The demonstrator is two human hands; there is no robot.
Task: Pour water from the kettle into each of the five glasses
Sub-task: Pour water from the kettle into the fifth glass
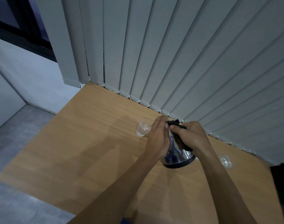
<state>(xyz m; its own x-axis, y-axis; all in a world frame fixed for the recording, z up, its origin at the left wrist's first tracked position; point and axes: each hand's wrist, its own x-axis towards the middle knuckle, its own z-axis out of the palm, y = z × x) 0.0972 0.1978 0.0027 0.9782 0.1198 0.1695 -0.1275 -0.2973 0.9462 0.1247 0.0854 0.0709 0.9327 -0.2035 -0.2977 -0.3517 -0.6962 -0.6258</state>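
While both hands tilt kettle (178,152), table (89,143) left lies bare.

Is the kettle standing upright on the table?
No. The kettle is tilted toward the glass, held by the right hand and steadied by the left hand.
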